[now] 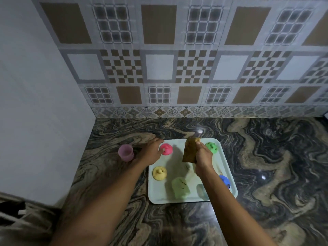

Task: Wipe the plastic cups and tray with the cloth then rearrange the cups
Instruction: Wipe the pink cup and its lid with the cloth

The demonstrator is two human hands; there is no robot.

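Observation:
A pale rectangular tray (159, 198) lies on the marble counter with several upturned plastic cups on it: pink (166, 149), green (212, 147), yellow (159, 173), light green (180, 187) and blue (225, 181). A clear cup (201, 190) stands partly hidden behind my right forearm. A purple cup (125, 152) stands upright on the counter left of the tray. My left hand (150, 151) reaches over the tray's far left corner, its fingers touching the pink cup. Above the tray's middle, my right hand (203, 154) grips a brown cloth (190, 150).
The patterned marble counter (266, 166) stretches right and towards me. A tiled wall (177, 68) backs it and a plain white wall (35, 103) closes the left side. A dark object (17, 215) sits at the lower left edge.

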